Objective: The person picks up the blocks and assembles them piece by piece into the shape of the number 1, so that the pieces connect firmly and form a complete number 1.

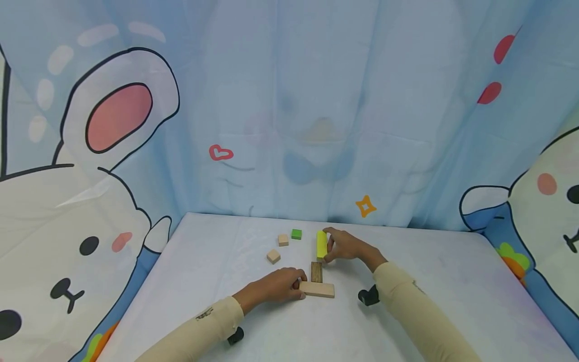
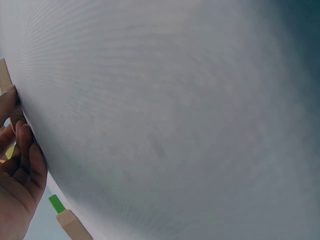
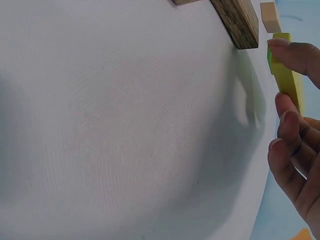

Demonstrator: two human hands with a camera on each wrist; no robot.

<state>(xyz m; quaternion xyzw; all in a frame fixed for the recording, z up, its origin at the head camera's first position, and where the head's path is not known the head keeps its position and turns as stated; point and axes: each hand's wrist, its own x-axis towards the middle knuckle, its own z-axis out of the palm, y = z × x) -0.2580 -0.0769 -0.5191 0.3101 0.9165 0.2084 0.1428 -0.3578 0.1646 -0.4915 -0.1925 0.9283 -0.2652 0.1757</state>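
In the head view my left hand [image 1: 281, 285] pinches the left end of a pale wooden plank [image 1: 318, 289] that lies crosswise on the table. Just beyond the plank's middle, a dark brown wooden block [image 1: 316, 272] lies lengthwise. My right hand [image 1: 346, 245] holds a long yellow block [image 1: 321, 244] past the brown block's far end. In the right wrist view, thumb and fingers grip the yellow block [image 3: 289, 82] from its two ends, close to the brown block [image 3: 240, 25]. The left wrist view catches the left hand [image 2: 20, 190] at its edge, fingers bent at the plank [image 2: 4, 75].
Two pale wooden cubes [image 1: 273, 256] and a small green block [image 1: 296, 234] lie left of the yellow block on the white table [image 1: 253, 332]. A blue patterned curtain [image 1: 316, 100] hangs behind the table and along its sides. A black device [image 1: 368, 295] hangs below the right wrist.
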